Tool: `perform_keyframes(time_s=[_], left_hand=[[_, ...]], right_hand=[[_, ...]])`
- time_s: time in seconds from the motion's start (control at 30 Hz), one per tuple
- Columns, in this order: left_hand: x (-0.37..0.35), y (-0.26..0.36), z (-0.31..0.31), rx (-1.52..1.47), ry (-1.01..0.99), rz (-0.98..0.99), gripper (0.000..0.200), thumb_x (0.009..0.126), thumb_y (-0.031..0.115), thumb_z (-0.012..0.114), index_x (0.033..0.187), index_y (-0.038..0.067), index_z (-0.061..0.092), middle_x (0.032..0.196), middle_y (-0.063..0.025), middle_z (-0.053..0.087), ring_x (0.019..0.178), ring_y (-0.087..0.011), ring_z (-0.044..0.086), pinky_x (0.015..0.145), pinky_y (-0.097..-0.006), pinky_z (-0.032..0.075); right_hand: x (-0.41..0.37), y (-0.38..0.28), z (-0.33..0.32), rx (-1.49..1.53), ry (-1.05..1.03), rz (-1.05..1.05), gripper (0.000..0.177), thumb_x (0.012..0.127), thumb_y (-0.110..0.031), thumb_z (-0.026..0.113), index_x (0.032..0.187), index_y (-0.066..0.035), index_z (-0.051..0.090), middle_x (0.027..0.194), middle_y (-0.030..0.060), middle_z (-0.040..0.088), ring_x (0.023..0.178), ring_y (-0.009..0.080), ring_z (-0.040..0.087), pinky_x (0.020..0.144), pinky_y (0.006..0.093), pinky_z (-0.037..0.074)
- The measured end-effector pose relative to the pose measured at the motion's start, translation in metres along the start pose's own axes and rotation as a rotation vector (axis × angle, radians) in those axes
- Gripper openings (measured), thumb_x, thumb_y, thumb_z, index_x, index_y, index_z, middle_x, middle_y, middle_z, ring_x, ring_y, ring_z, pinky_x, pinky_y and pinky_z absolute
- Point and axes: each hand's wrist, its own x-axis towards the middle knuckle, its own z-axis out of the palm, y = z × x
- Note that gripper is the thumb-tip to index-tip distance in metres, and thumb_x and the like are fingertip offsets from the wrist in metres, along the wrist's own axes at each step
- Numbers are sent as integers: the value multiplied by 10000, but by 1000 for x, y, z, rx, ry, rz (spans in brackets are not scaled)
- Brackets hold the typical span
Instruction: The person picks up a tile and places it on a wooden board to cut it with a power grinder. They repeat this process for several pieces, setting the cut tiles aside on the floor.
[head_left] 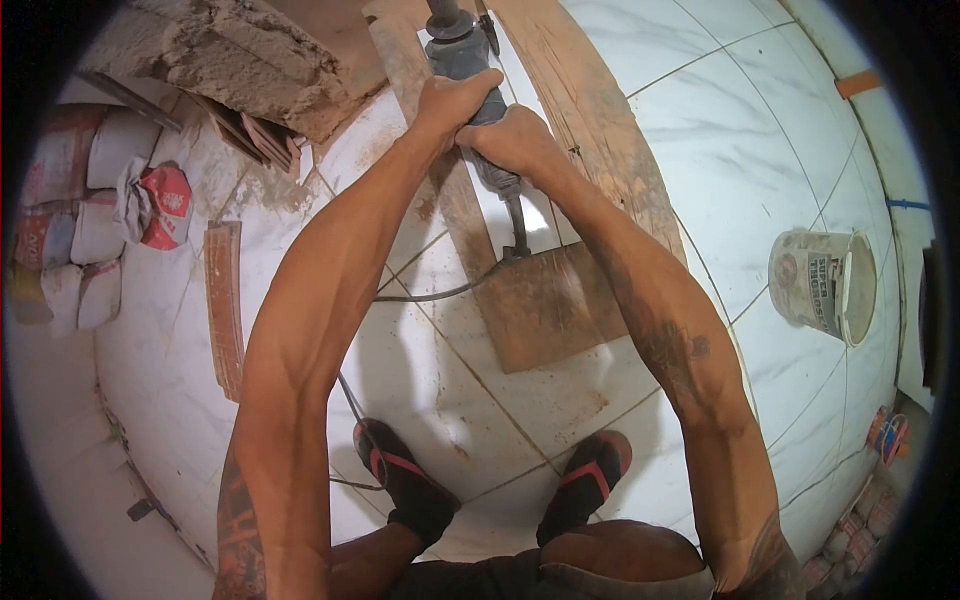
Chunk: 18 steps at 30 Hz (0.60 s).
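A dark power tool [463, 55] with a power cord points away from me at the top centre, above wooden boards. My left hand [452, 98] is wrapped round its body. Just behind it and to the right, my right hand [508, 138] grips the rear part of the same tool. The two hands nearly touch. From the tool's back end a cable [440, 296] runs down and left over the tiles toward my feet. Under and beside the tool lie a long plank [600, 130] and a squarish brown board [550, 310].
Sand-covered material [235, 60] lies at the upper left, near stacked bags [75, 230] and a red-and-white bag [166, 205]. A wood strip [223, 300] rests on the tiled floor [460, 370]. On the right is a tipped bucket [812, 280]. My feet stand below.
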Motion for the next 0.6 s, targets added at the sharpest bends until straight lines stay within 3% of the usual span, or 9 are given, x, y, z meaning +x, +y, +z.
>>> perform_keyframes(time_s=[0.5, 0.6], left_hand=[[-27, 6, 6, 57, 28, -27, 458, 777, 367, 791, 960, -49, 737, 915, -120, 737, 777, -187, 699, 705, -327, 553], [-31, 3, 7, 66, 25, -21, 451, 784, 366, 783, 955, -48, 737, 914, -119, 736, 775, -188, 698, 697, -329, 550]], right_hand=[[-10, 12, 3, -7, -27, -2, 696, 633, -462, 785, 974, 140, 711, 1007, 294, 722, 951, 377, 725, 832, 403, 568], [-18, 15, 5, -17, 20, -23, 607, 668, -404, 765, 916, 147, 711, 898, 251, 726, 836, 324, 722, 746, 395, 548]])
